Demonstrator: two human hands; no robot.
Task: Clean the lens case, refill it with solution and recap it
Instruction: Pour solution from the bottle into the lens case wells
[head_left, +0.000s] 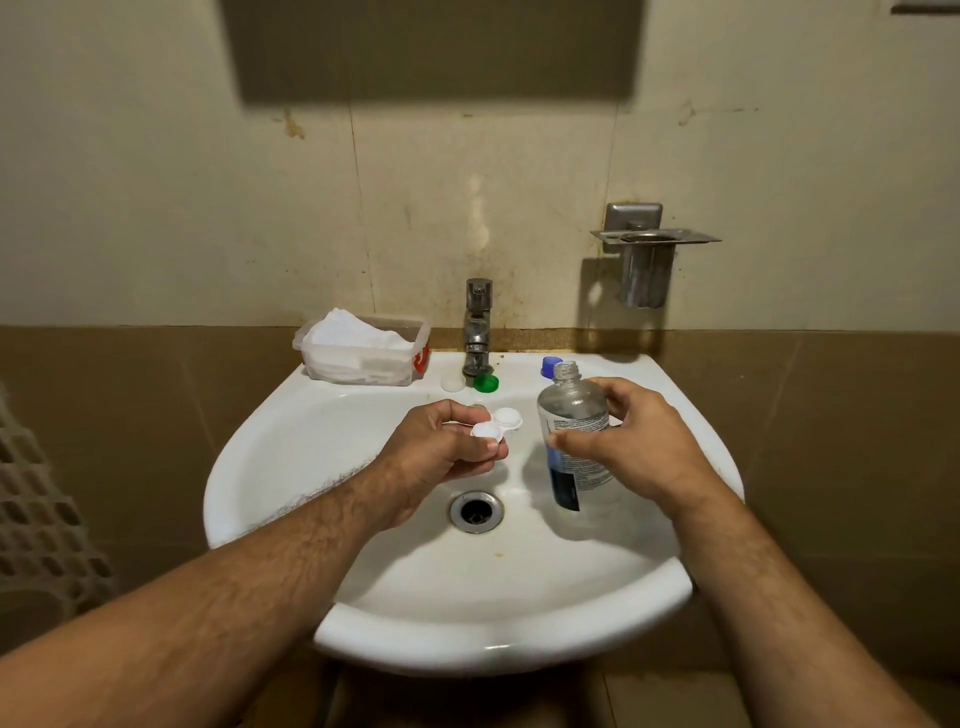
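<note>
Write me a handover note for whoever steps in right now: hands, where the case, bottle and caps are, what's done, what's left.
Left hand: pinches the open lens case over the sink.
Right hand: grips the solution bottle, upright, cap off.
On the sink's back ledge: white cap and green cap by the tap, blue bottle cap behind the bottle. Tissue box sits left of the tap.
Done: case and bottle uncapped. Whether the wells are cleaned or filled cannot be told.
Left: likely pour solution into both wells, screw on both caps, recap the bottle.
</note>
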